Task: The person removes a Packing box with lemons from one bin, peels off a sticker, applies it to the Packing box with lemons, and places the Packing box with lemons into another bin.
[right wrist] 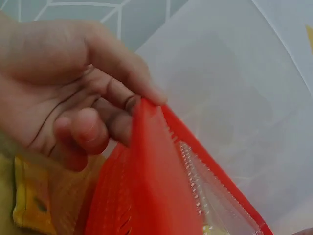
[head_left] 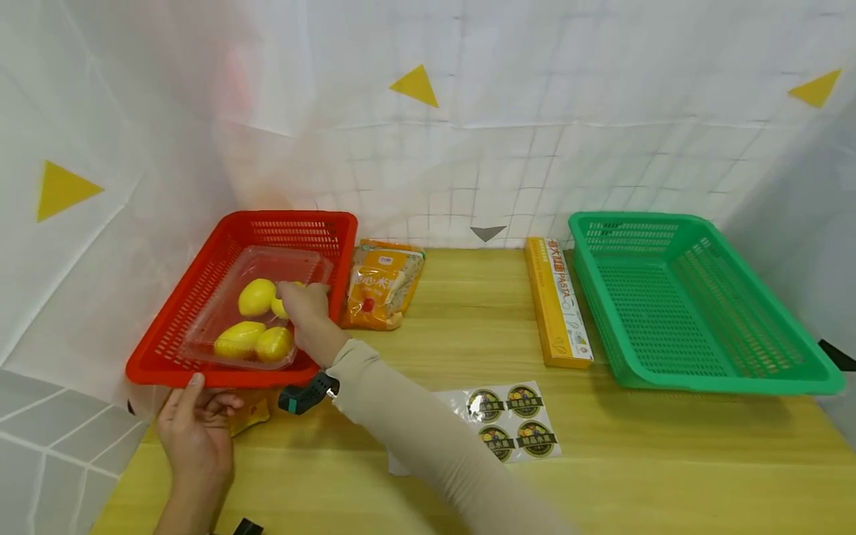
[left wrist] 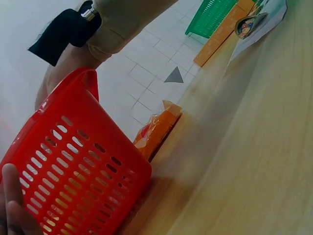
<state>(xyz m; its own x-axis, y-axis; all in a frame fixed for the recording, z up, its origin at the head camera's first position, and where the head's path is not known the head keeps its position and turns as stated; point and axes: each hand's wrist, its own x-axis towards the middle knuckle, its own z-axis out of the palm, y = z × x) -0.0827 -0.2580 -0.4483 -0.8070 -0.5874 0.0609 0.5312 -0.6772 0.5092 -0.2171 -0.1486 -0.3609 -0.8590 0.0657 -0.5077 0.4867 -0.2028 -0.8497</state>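
Note:
A red plastic basket (head_left: 175,291) with slotted walls stands at the left. Inside it lies a clear plastic box (head_left: 249,260) holding several yellow lemons (head_left: 257,298). My right hand (head_left: 309,308) reaches over the basket's right side, its fingers on a lemon (head_left: 279,307) that they partly cover. At the near side, my left hand (head_left: 197,431) holds the basket's rim, thumb on top and the other fingers bent below. The right wrist view shows this grip close up, with the left hand (right wrist: 83,88) pinching the red rim (right wrist: 151,115).
An orange food bag (head_left: 384,286) lies right of the red basket. Farther right are a pasta box (head_left: 558,305) and a green basket (head_left: 635,379). A sticker sheet (head_left: 511,423) lies under the right forearm. Near the left hand is a small yellow packet (head_left: 253,417). White sheeting (head_left: 501,111) closes the back.

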